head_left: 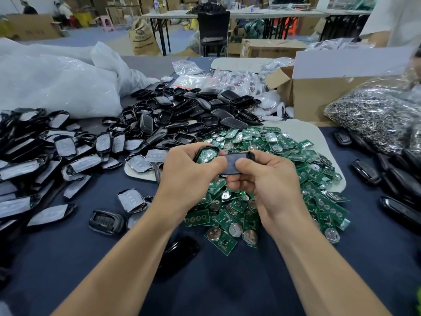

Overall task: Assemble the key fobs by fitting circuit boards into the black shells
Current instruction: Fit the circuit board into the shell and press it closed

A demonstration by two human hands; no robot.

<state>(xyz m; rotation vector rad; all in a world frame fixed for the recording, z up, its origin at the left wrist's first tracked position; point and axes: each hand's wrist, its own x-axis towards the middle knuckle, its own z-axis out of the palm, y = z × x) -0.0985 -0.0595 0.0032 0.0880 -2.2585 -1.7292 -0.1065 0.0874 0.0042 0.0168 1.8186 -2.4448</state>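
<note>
Head view shows both hands close together above the board pile [262, 201]: the left hand [189, 172] grips a black shell [200, 150] with a green board [205, 157] lying in it, and the right hand [268, 179] pinches a cover [232, 163] by its edges, right against the shell. Both parts look light, stiff and glossy, so probably slippery. Hold them by the long rims, fingers off the board's face, and press evenly.

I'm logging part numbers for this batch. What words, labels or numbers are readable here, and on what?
None can be read.
Sack: oval logo and print, blurred.
Cardboard box: faint marks, blurred.
Circuit boards: print too small.
</note>
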